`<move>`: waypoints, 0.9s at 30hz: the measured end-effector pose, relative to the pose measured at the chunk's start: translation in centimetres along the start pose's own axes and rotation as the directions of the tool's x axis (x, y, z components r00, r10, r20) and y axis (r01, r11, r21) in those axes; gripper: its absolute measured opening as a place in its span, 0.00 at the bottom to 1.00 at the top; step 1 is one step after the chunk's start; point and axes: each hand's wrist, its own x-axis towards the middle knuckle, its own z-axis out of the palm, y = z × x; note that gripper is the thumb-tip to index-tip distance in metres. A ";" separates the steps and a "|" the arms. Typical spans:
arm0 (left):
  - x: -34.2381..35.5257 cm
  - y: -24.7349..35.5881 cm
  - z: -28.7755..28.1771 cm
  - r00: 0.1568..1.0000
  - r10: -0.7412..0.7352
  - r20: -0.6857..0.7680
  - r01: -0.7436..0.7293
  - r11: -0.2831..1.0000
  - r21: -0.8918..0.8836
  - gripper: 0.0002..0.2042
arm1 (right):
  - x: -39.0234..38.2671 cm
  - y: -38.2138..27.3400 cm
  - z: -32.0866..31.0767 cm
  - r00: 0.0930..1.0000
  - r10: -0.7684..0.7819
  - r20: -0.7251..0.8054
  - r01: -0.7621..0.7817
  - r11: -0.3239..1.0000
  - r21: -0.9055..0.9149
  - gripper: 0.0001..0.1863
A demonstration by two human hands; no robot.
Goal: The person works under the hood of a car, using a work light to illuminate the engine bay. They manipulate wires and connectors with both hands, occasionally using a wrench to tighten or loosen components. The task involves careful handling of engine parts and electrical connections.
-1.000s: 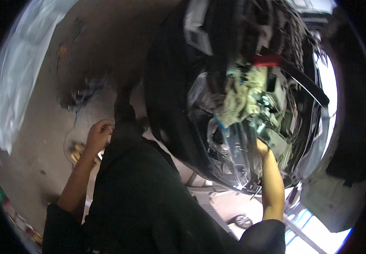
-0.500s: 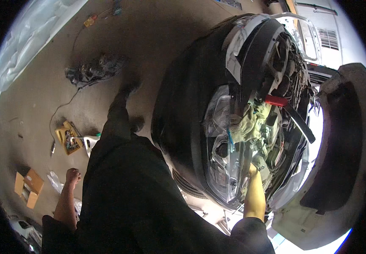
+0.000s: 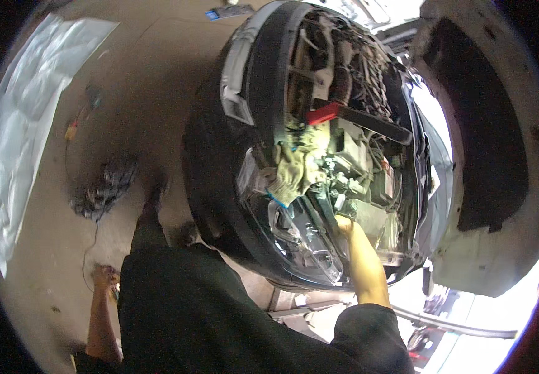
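My right arm reaches over the headlight (image 3: pixel 307 240) into the open engine bay of a dark car. My right hand (image 3: pixel 344 223) is down among the parts beside a pale housing (image 3: pixel 369 217), and its fingers are hidden. Cream work gloves (image 3: pixel 291 171) with a blue cuff edge lie at the front of the bay, brightly lit. Across the bay, just beyond them, rests a long tool with a red end (image 3: pixel 323 114) and a black bar. Low at my left side hangs my left hand (image 3: pixel 104 275), away from the car, its fingers curled with nothing visible in them.
The raised hood (image 3: pixel 468 249) stands at the right. Clear plastic sheeting (image 3: pixel 33 118) covers the far left floor. A dark bundled object (image 3: pixel 104 187) with a cord lies on the floor nearer me. A flat blue and grey item (image 3: pixel 229 11) lies at the far edge.
The view has turned, so the car now appears further left and more of the bay shows. My right hand remains in the bay; my left hand still hangs at my side.
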 end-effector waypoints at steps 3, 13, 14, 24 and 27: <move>-2.1 3.3 3.4 0.997 -0.014 0.072 0.014 1.000 0.004 0.12 | 1.2 0.9 0.6 1.000 0.000 -0.007 0.000 0.997 0.076 0.19; -12.1 19.8 44.6 0.717 0.583 0.382 -0.541 0.119 0.833 0.10 | 7.8 10.0 3.1 0.923 -0.381 -0.059 0.353 0.896 -0.268 0.09; -11.6 20.8 48.1 0.672 0.585 0.455 -0.574 0.024 0.818 0.10 | 8.4 10.0 3.6 0.942 -0.336 -0.011 0.307 0.872 -0.380 0.08; -5.7 21.3 73.0 -0.136 0.376 0.916 -0.801 -0.586 0.122 0.11 | -1.1 -3.3 1.8 0.993 0.095 0.073 -0.108 0.975 0.195 0.21; -3.7 19.9 74.0 -0.279 0.296 0.914 -0.725 -0.689 0.002 0.16 | 0.0 0.5 6.2 0.994 -0.009 -0.113 0.050 0.928 0.369 0.18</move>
